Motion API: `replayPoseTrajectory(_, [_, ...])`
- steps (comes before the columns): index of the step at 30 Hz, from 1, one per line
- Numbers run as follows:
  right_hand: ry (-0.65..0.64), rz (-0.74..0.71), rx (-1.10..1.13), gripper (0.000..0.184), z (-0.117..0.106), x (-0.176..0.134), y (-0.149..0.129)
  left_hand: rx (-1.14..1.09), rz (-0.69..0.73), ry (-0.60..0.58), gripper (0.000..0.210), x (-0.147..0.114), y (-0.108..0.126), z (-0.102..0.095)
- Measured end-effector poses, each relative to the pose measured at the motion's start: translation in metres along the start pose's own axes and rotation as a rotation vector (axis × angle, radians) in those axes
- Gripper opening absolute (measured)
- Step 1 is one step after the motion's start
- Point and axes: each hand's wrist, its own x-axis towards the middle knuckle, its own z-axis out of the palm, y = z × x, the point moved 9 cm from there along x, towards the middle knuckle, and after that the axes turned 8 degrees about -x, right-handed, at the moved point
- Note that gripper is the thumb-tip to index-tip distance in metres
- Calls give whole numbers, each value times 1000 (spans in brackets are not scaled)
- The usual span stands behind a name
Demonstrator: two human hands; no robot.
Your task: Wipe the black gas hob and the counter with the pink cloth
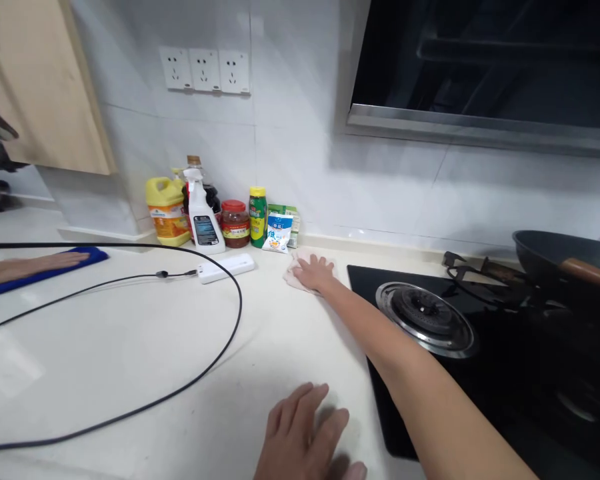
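My right hand [316, 272] reaches far across the counter. It lies with spread fingers on a pale pink cloth [300, 283], pressing it to the surface near the wall. Part of the cloth is hidden beneath the palm. Close to me at the bottom, my left hand [303, 433] rests on or just over the white counter [180, 367], fingers apart and holding nothing. Left of the pink cloth lies a white power strip or adapter [226, 268] with a black cable [237, 313] looping over the counter.
At left, another person's hand [45, 263] lies flat on a blue cloth [93, 255]. Along the wall stand a yellow jug [167, 210], spray bottle [203, 217], red-lidded jar [235, 225], green bottle [258, 217] and salt packet [279, 233]. Right are a black cooktop [510, 380] and wok [555, 257].
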Motion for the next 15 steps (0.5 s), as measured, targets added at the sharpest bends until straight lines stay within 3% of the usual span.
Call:
replayPoseTrajectory(4, [-13, -105, 13, 61, -2, -22, -59, -29, -36, 65, 47, 10, 12, -21])
replayPoseTrajectory(9, [5, -316, 52, 61, -8, -77, -127, -13, -178, 125, 48, 8, 11, -32])
replayPoseTrajectory(12, [2, -434, 63, 59, -11, -120, -147, 22, -260, 161, 44, 6, 4, -34])
replayPoseTrajectory(15, [-7, -560, 62, 57, -13, -171, -147, 62, -304, 197, 43, 5, 1, -36])
